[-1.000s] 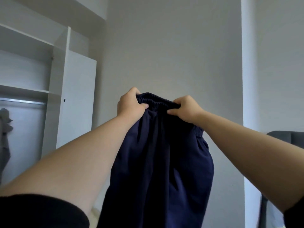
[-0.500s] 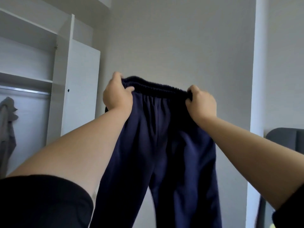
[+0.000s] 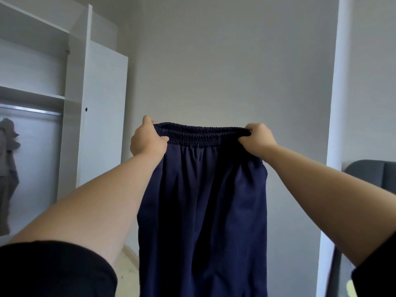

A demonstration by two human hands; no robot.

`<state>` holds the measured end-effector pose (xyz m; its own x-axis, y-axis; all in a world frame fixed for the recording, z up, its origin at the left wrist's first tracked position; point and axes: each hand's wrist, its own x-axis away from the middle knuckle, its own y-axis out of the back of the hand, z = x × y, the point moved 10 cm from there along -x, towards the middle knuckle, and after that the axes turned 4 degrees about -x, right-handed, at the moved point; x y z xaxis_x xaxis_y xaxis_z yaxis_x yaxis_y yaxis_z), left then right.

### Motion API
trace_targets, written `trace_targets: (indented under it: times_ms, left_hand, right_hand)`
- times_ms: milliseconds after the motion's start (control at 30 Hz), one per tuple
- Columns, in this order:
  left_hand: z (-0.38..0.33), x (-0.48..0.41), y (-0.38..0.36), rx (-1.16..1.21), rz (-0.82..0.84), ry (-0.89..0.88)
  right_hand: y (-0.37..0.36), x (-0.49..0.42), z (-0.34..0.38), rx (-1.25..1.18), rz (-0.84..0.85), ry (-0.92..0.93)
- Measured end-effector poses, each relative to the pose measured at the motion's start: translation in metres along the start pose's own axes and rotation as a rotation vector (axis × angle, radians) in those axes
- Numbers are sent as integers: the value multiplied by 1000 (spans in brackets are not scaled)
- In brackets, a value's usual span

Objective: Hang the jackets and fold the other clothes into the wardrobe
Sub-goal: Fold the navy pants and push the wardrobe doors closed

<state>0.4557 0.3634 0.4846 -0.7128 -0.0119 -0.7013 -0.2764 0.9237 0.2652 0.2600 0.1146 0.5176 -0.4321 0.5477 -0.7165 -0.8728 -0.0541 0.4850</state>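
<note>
Holding the navy trousers (image 3: 201, 200) up at arm's length, the person has them spread flat against the pale wall, as the head view shows. The left hand (image 3: 147, 140) pinches the left end of the elastic waistband (image 3: 199, 133), thumb on the near face and fingers curled behind; the right hand (image 3: 256, 139) grips the right end, knuckles up and fingers tucked over the band. The waistband runs level from hand to hand, drawn taut, while the long axis of the trousers drops straight down from it and out of the bottom edge, so where the legs end cannot be seen. Both hands sit at the same height and about equally far from the garment's middle, so neither arm is nearer. The open wardrobe (image 3: 77, 103) stands well off to the left, with its rail (image 3: 32, 110) and what looks like a grey garment (image 3: 8, 168) hanging there. Folding likely starts by bringing one hand across to the other, halving the trousers lengthwise.
</note>
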Motion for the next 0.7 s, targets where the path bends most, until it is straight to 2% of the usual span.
trace_targets:
  times_ms: [133, 267, 367, 467, 600, 667, 700]
  left_hand:
    - [9, -1, -15, 0, 78, 67]
    - [17, 5, -43, 353, 305, 113]
    - [21, 17, -59, 598, 494, 211]
    - [18, 32, -75, 742, 720, 269]
    - [2, 59, -85, 817, 1018, 215]
    - [-5, 66, -89, 795, 1076, 198]
    - [-4, 65, -91, 747, 1048, 207]
  right_hand:
    - [-6, -1, -25, -138, 67, -138]
    - [-13, 8, -46, -636, 146, -316]
    - [-24, 23, -52, -944, 338, -402]
    - [-27, 36, -51, -1168, 502, -382]
    - [-21, 46, -49, -1279, 541, -301]
    - [-22, 48, -48, -1230, 552, -277]
    - [-23, 48, -52, -1168, 530, -307]
